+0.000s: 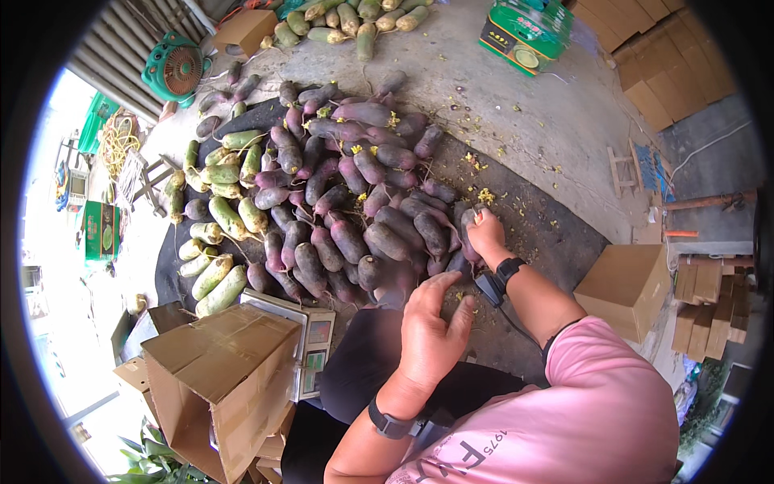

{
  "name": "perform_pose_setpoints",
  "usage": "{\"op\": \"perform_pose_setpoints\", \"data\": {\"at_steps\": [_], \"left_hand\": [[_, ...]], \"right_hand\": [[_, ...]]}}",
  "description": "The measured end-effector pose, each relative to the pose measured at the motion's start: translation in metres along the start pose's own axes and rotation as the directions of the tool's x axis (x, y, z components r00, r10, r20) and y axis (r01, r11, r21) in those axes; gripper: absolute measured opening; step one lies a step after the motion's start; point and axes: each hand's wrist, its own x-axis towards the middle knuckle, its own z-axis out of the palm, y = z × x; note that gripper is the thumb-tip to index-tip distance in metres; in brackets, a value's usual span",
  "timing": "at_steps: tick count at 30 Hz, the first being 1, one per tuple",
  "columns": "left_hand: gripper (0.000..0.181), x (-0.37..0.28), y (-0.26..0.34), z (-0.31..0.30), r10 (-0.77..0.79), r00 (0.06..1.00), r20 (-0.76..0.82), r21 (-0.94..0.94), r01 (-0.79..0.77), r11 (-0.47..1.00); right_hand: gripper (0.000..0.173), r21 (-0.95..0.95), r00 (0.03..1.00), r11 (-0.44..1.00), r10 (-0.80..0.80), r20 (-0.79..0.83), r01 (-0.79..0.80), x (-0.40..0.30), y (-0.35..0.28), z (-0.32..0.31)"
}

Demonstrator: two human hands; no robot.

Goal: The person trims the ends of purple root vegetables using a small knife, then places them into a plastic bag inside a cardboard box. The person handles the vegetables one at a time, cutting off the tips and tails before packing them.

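My left hand (432, 330) is held over my lap with its fingers bent and its thumb apart, nothing in it. Farther out, my right hand (487, 233) is curled around a small orange-tipped object (478, 216), mostly hidden by the fingers. It is beside a dark purple radish (469, 239) at the right edge of a large heap. Purple radishes (347, 236) with thin roots fill most of that heap. Green radishes (228, 216) lie along its left side. A dark mat (532, 206) spreads under them, littered with yellow leaf scraps (485, 195).
An open cardboard box (254, 357) rests on a platform scale (314, 348) at my left. Another carton (623, 290) stands at right. Beyond are more green radishes (349, 19), a green printed box (526, 36), a green fan (176, 69) and stacked cartons (677, 60).
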Motion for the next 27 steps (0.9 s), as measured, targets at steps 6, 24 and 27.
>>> {"op": "perform_pose_setpoints", "data": {"at_steps": [6,24,27], "left_hand": [[0.03,0.014,0.011,-0.012,-0.455,0.889,-0.048,-0.894,0.166,0.417],[0.031,0.013,-0.021,-0.04,-0.618,0.786,-0.022,-0.998,0.022,0.063],[0.028,0.015,-0.019,-0.04,-0.602,0.798,-0.01,-0.998,0.026,0.05]], "right_hand": [[0.032,0.137,0.899,0.933,-0.358,0.254,0.333,0.038,-0.11,0.051],[0.051,0.384,0.869,0.917,-0.1,0.484,-0.108,0.134,-0.297,0.246],[0.032,0.272,0.753,0.933,-0.002,0.658,-0.236,0.134,-0.317,0.236]]}}
